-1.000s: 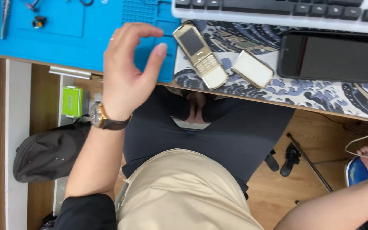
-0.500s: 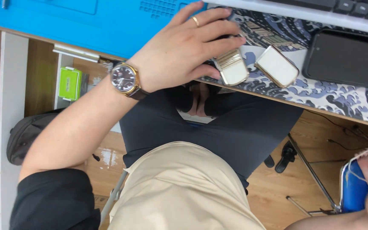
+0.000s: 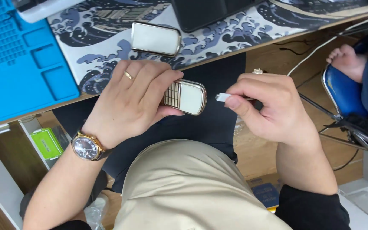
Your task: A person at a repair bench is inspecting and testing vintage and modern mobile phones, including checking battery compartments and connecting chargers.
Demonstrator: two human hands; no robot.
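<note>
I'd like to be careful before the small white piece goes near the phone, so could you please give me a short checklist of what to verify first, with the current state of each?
1. Left hand has a firm hold on the gold keypad phone: ok, fingers wrap its keypad end.
2. Right hand holds the small white piece: ok, pinched between thumb and fingers.
3. Piece and phone apart: ok, a small gap shows.
4. Piece oriented correctly: cannot tell, too small.
5. Phone supported from below: not ok, it is held over the lap, off the desk mat.
6. White cover safely set aside: ok, lying flat on the mat.
</note>
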